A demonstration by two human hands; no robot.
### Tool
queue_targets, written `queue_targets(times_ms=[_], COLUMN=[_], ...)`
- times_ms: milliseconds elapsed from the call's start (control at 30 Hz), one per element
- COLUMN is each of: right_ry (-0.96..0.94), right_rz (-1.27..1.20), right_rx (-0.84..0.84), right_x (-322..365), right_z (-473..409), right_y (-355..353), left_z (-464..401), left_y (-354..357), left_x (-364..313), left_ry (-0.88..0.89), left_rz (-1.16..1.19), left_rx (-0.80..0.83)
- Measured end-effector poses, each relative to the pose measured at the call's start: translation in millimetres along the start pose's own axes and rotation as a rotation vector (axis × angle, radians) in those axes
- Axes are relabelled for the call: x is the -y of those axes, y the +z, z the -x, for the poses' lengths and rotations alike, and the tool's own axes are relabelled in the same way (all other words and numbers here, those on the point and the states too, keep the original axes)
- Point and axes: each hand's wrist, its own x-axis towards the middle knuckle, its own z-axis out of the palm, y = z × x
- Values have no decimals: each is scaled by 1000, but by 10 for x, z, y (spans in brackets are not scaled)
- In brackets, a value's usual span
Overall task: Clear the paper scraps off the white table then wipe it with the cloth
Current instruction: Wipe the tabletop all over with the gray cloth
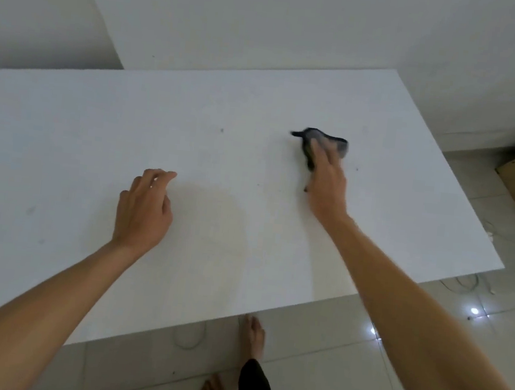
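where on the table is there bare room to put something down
Bare: the white table left of the empty left hand, and the strip between both hands. Occupied: the far right part, where the right hand presses the dark crumpled cloth.

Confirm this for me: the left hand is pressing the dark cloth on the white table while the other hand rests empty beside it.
Wrong hand. In the head view the right hand presses the dark cloth on the white table; the left hand is the empty one, resting on the table. The rest stands.
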Motion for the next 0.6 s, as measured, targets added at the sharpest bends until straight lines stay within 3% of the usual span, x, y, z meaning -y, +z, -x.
queue_targets(times_ms=[67,133,200,300,400,500,600], right_ry=[-260,-569,-648,-528,-198,30,-93], right_rz=[-36,10,89,175,259,264,70], right_rx=[33,236,360,198,217,264,186], right_x=[389,691,693,292,-360,-909,-728], right_z=[295,693,905,609,-12,-434,-299], right_y=[284,628,793,672,234,-284,-466], left_z=[1,10,39,122,177,175,140], left_y=[41,100,171,292,402,477,532], left_x=[-19,-39,-75,-164,-282,-467,-670], left_ry=[-38,-82,-97,-21,68,21,-39], left_rz=[-1,-8,-10,3,4,25,76], left_rx=[-4,-7,-11,-3,3,-17,-44])
